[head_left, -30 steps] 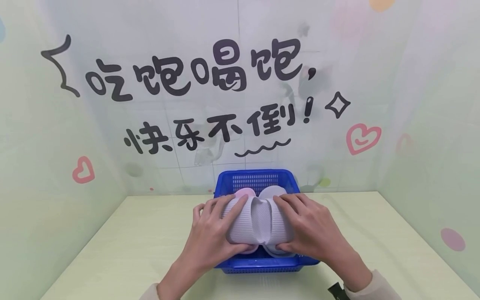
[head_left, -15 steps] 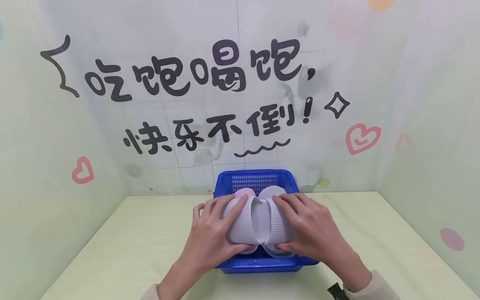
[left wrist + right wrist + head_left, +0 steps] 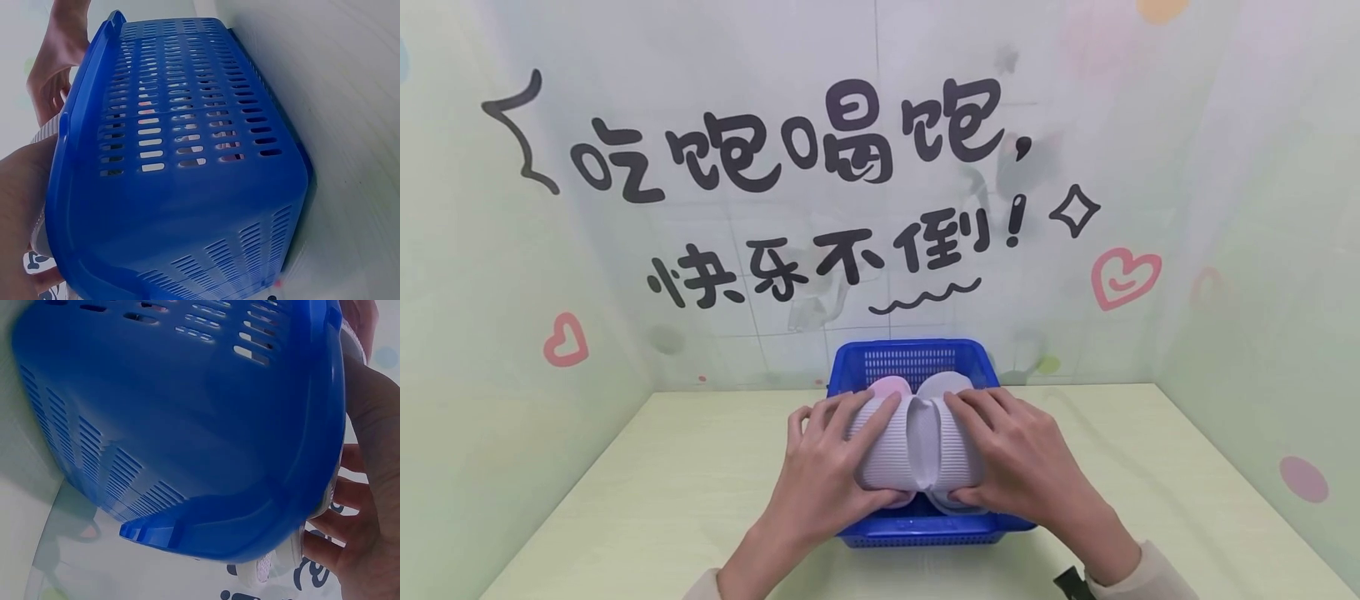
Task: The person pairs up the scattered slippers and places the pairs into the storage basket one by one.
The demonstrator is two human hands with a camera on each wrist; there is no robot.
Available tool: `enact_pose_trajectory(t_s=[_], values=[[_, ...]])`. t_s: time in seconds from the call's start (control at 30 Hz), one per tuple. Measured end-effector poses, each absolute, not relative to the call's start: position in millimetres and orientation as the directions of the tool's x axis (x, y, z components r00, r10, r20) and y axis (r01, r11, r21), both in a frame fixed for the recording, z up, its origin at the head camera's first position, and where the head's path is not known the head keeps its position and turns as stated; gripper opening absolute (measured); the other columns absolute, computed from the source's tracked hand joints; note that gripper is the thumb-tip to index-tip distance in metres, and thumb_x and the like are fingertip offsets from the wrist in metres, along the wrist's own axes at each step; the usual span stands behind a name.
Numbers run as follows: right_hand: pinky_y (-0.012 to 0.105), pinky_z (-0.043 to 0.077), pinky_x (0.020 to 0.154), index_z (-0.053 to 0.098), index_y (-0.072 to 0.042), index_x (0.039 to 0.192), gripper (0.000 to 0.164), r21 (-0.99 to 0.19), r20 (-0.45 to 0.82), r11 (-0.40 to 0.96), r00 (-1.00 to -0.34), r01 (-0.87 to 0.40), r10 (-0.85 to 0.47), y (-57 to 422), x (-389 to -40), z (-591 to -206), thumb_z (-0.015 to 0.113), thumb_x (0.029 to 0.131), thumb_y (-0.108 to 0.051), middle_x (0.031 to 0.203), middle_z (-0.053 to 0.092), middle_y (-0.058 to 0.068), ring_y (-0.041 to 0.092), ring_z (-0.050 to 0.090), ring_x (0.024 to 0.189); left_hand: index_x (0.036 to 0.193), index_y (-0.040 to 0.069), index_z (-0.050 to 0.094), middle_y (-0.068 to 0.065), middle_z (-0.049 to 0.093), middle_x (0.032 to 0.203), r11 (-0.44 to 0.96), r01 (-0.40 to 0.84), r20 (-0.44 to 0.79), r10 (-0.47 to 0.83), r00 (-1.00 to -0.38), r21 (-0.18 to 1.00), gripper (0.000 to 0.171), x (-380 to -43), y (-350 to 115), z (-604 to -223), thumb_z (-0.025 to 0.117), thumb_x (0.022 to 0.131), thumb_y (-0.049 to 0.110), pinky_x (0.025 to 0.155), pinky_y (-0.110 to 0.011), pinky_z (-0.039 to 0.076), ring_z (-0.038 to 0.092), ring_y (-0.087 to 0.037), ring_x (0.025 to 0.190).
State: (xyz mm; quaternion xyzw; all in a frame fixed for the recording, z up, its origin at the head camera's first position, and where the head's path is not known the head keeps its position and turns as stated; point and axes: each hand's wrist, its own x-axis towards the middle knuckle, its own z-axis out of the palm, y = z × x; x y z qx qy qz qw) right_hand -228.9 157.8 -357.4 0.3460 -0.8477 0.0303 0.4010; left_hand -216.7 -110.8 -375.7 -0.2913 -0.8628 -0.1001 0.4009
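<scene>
A pair of pale lavender-white slippers (image 3: pixel 883 450) with ribbed uppers lies across the top of the blue plastic basket (image 3: pixel 913 527). Their openings face each other, and a dotted insole shows in the gap. My left hand (image 3: pixel 822 468) grips the left side, fingers over the back and thumb at the front. On the right side, my right hand (image 3: pixel 1028 457) grips in the same way. Beneath them, a pink slipper (image 3: pixel 891 385) and a greyish slipper (image 3: pixel 945 383) show only at their ends. In both wrist views the basket wall hides most of the contents.
The basket stands on a pale wooden tabletop (image 3: pixel 700 467), near the printed back wall (image 3: pixel 805 208). Side walls rise left and right. Near my right sleeve, a small black object (image 3: pixel 1072 583) is partly in view.
Both hands keep their hold on the slippers. The left hand has shifted very slightly to the right, and the gap between the ribbed uppers looks a little narrower.
</scene>
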Motion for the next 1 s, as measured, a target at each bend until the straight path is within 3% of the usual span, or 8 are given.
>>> enact_pose_trajectory(t_s=[1.0], values=[[0.042,0.062,0.081,0.068,-0.008,0.13,0.107,0.23,0.703,0.754,-0.43,-0.615,-0.566,156.8,-229.0,-359.1,0.092,0.045,-0.069,0.118,0.072,0.007,0.027,0.068,0.106,0.153,0.029,0.05,-0.012,0.058,0.145,0.797,0.6,0.764,0.431,-0.48,-0.073,0.115,-216.3,-108.1,-378.8,0.095,0.053,0.064,0.093,-0.057,0.043,0.056,-0.036,0.127]])
